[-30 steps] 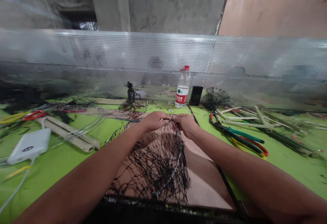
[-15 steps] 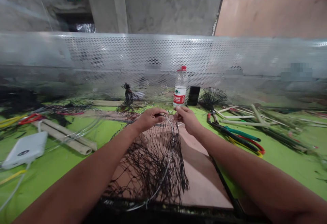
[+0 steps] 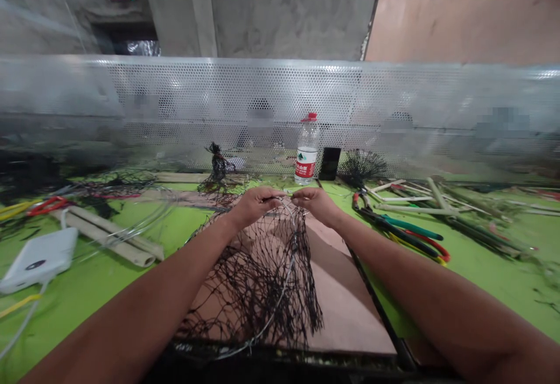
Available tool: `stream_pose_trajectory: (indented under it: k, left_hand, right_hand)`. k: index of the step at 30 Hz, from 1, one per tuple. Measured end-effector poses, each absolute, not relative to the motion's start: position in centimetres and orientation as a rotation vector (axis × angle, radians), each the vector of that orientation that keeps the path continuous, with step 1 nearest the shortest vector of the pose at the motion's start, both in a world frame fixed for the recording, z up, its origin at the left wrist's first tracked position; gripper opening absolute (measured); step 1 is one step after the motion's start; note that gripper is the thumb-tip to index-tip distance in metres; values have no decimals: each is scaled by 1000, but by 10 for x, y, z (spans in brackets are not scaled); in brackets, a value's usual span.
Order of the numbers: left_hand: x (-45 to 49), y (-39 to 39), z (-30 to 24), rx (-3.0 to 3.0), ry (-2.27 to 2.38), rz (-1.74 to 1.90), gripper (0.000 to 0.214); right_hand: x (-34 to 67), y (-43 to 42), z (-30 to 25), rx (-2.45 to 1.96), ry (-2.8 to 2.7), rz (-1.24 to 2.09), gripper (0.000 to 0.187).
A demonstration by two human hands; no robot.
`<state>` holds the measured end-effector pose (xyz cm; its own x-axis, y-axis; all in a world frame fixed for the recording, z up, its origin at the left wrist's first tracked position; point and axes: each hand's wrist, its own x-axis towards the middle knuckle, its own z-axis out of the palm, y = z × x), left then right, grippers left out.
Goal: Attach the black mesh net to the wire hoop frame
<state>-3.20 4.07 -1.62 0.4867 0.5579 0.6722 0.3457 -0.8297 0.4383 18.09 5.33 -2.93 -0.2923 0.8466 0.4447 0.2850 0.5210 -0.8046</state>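
"What do the hands have?"

"The left hand (image 3: 256, 206) pinches the top of a wire hoop (image 3: 291, 267), its fingers pressed together on the wire. The right hand (image 3: 317, 204) is just beside it, fingertips pressed together too, though from this view I can't be sure they grip the wire."

"And the net?"

"A black net (image 3: 258, 290) hangs from the hoop and lies across a tan board (image 3: 345, 314), which sits at the middle of the near edge of the desk (image 3: 87, 308)."

"What's around them?"

"Near the far edge, a water bottle (image 3: 307, 150) stands upright, with a small net bundle (image 3: 216, 165) to its left. Pliers (image 3: 400, 232) and bamboo strips (image 3: 406, 208) lie right of the board. A white power bank (image 3: 37, 258) sits near the left edge, and a perforated metal screen (image 3: 280, 92) runs behind the desk."
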Motion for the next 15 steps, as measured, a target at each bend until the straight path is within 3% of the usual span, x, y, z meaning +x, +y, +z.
stream_pose_trajectory:
  k: [6,15]
  left_hand:
    - [-40,47,-19,2655,829,1283,36]
    - [-44,55,-24,2770,853,1188,39]
  right_hand:
    - [184,52,-23,-853,-1883,527,13]
    - [187,46,-16,-877,-1820,483,11]
